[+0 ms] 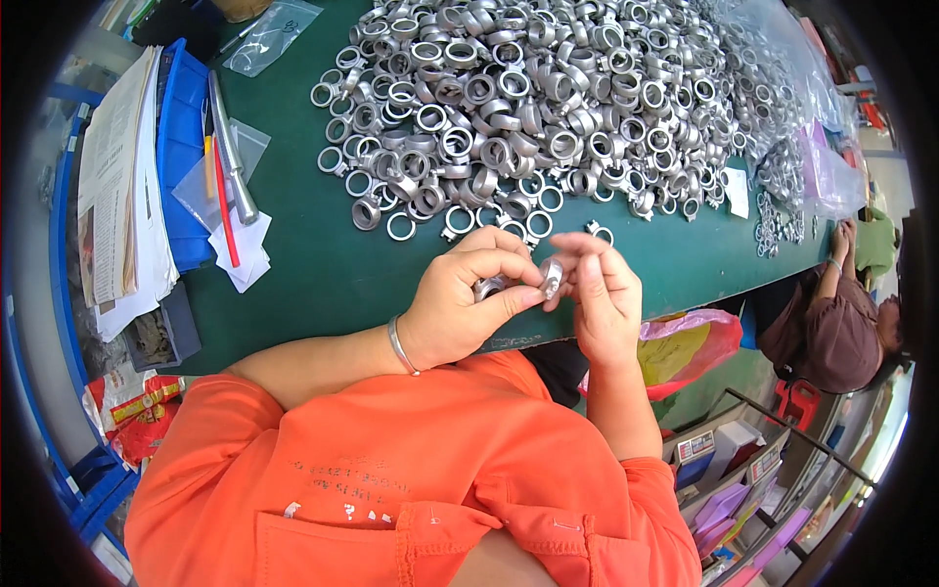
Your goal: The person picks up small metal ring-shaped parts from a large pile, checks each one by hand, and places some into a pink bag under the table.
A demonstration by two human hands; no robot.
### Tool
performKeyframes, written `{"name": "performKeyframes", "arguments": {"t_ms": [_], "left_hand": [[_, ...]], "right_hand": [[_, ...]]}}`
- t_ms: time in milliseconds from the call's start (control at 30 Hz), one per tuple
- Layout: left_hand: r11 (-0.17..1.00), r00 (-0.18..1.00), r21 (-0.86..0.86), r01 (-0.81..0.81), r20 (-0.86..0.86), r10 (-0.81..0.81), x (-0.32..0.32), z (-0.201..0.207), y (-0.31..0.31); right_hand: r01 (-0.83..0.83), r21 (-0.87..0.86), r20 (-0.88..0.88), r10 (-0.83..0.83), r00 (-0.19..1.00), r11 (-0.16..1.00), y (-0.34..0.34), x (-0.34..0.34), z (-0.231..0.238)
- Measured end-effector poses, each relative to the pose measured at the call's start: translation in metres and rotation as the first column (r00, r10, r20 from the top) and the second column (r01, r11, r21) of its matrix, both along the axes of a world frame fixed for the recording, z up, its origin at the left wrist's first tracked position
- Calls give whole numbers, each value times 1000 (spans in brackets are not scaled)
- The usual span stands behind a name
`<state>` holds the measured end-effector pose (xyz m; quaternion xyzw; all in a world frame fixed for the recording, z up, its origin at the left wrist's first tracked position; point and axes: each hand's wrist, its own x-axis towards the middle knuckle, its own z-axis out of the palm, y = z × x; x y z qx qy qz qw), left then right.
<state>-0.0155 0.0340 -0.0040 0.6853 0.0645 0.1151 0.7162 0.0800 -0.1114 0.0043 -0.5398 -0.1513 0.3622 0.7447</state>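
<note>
In front of my chest, my left hand (474,284) is closed, with thumb and forefinger pinching a small silver metal ring (552,278) with a lug on its side. Another metal ring (488,288) shows partly under the curled fingers of that hand. My right hand (604,298) meets the pinched ring from the other side, its fingers curled around it and its thumb raised. Just beyond both hands, a large heap of similar metal rings (548,108) covers the green table (293,303). One loose ring (600,233) lies close to my right fingertips.
At the left stand a blue bin (186,147) and stacked papers (122,186), beside a metal rod (231,147) and a red pen (223,210). Plastic bags (827,171) lie at the far right. A co-worker (831,333) sits beyond a pink bag (694,347).
</note>
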Motion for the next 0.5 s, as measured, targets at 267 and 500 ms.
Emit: {"name": "performKeyframes", "arguments": {"t_ms": [267, 500], "left_hand": [[830, 963, -558, 10, -217, -158, 0, 2, -2], [301, 856, -953, 16, -142, -496, 4, -2, 0]], "right_hand": [[42, 331, 93, -77, 993, 943, -3, -3, -15], [-73, 151, 557, -24, 830, 986, -7, 0, 1]]}}
